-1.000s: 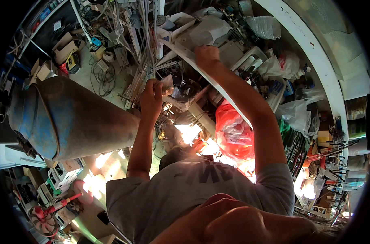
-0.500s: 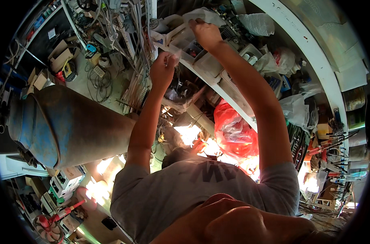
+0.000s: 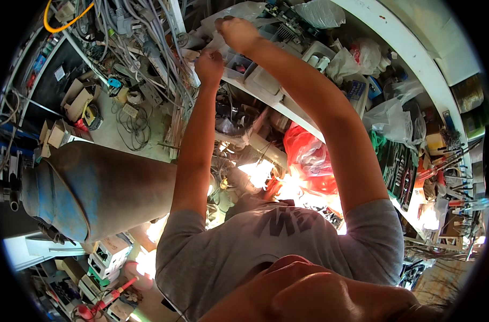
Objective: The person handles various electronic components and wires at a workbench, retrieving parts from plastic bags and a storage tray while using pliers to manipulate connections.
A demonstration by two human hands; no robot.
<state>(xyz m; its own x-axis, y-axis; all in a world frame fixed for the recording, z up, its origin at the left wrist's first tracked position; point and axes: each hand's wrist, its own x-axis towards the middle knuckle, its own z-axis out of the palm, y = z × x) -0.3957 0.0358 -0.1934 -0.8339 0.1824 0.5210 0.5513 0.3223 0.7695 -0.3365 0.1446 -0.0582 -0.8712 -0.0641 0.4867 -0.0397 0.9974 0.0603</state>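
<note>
Left hand [image 3: 208, 63]: fingers curled inward, the tips drawn together at the near end of a thin translucent piece of plastic [image 3: 217, 42] — a pinch, as far as it shows.
Right hand [image 3: 238, 33]: fingers bent over, the tips by the far side of that piece; whether they grip it or only touch it, I cannot tell from this angle. The back of the hand is turned up.
Translucent piece: between the two hands, just beyond and to the left of the clear plastic divided tray [image 3: 231, 58]; its exact shape is hard to make out.
Left arm: reaches forward nearly straight, ending just left of the divided tray.
Right arm: bent at the elbow, well right of the divided tray; the forearm slants up and leftward, so the right hand lies beyond the tray.
Divided tray: small dark and reddish items in one compartment.
White shelf edge [image 3: 279, 107]: runs from near the divided tray off to the right, toward the person.
Red plastic bag [image 3: 311, 155]: right of the divided tray and nearer the person.
Grey cables [image 3: 148, 32]: a hanging bundle, left of the divided tray.
Worn blue-grey metal cylinder [image 3: 110, 188]: well left of the divided tray — lying at a slant, on the near side.
</note>
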